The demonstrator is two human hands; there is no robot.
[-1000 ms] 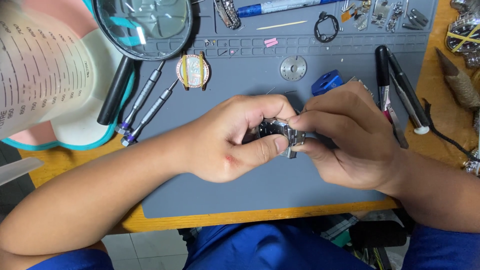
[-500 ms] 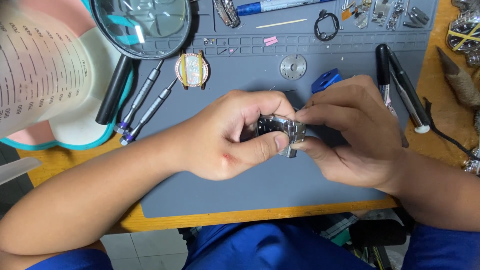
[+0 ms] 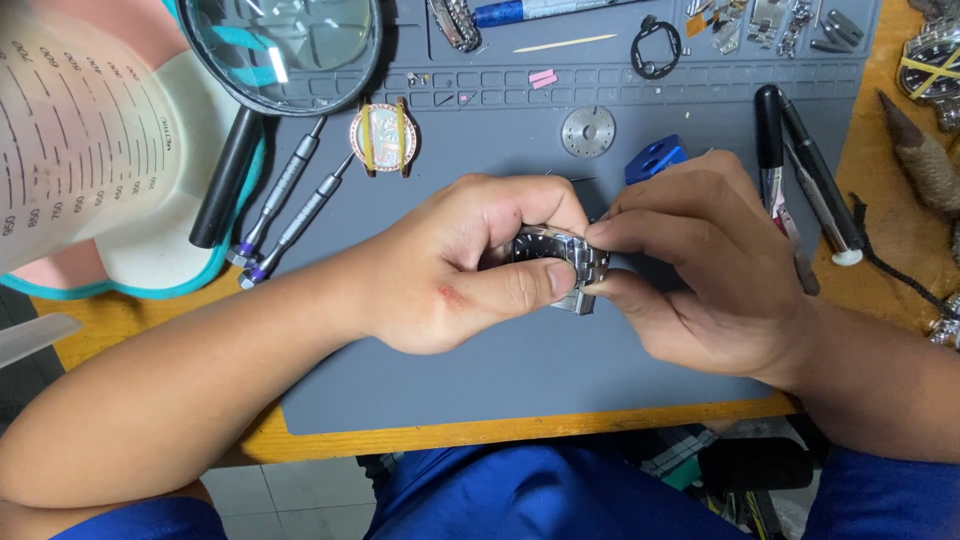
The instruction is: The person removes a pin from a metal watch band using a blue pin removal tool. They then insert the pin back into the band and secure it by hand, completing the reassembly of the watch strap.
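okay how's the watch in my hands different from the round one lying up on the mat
The held watch has a dark dial and steel case, pinched between left hand and right hand. The mat watch has a pale dial, yellow bands across it, and lies untouched. Both are round.

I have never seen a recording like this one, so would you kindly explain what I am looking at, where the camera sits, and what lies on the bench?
There is no machine here: a person works with two bare hands, filmed by a camera worn on the head and looking down. The left hand and right hand together hold a metal wristwatch over a grey work mat on a wooden bench. Both hands close on the watch with thumb and fingers. On the mat lie two small screwdrivers, a round watch part with yellow bands, a metal disc, a blue block and black-handled tools. A magnifying glass sits at the upper left.
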